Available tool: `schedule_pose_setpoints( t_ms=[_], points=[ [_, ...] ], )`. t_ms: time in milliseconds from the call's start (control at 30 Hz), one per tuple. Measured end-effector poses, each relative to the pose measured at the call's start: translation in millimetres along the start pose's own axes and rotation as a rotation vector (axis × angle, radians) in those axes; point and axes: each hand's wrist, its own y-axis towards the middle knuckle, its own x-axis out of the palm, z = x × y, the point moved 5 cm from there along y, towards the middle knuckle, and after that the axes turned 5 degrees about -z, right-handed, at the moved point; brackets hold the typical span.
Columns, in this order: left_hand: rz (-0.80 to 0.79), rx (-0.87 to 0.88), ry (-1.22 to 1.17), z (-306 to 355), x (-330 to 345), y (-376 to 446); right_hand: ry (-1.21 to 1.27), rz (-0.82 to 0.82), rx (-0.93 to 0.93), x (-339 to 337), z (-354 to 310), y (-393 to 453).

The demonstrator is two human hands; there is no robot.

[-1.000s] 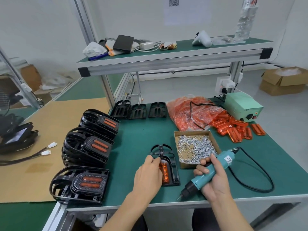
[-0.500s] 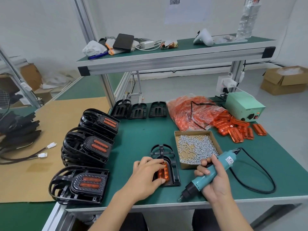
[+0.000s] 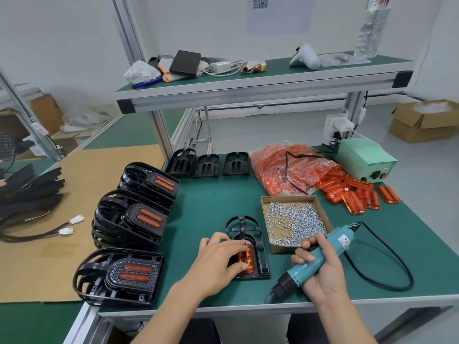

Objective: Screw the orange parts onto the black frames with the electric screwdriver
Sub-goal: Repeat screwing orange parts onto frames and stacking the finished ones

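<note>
Seating step: our left hand (image 3: 224, 256) presses orange part (image 3: 246, 256) into black frame (image 3: 258, 247), lower centre; right hand (image 3: 320, 266) fingers grip electric screwdriver (image 3: 320, 256). Next we need a screw from box (image 3: 293, 219).

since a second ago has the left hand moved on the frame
Yes. The left hand has slid toward the screw box, its fingers now lying across the orange part in the black frame.

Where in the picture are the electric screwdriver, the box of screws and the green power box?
electric screwdriver (image 3: 330, 247): head view, on its teal body above the gripping right hand.
box of screws (image 3: 293, 222): head view, on the screw pile inside.
green power box (image 3: 365, 158): head view, on its top face.
</note>
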Motion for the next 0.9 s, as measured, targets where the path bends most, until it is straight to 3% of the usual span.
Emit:
schedule_pose_setpoints(
  t_ms=[367, 667, 733, 900],
  points=[
    [-0.042, -0.011, -0.027, 0, 1, -2, 0.003, -0.008, 0.002, 0, 0, 0],
    [-0.060, -0.002, 0.084, 8, 0, 0, -0.004, -0.009, 0.001, 0, 0, -2],
    [-0.001, -0.002, 0.044, 10, -4, 1, -0.003, -0.009, 0.002, 0, -1, -2],
    [0.339, 0.037, -0.098, 40, -28, 26, -0.004, 0.002, -0.001, 1, -1, 0]
  ],
)
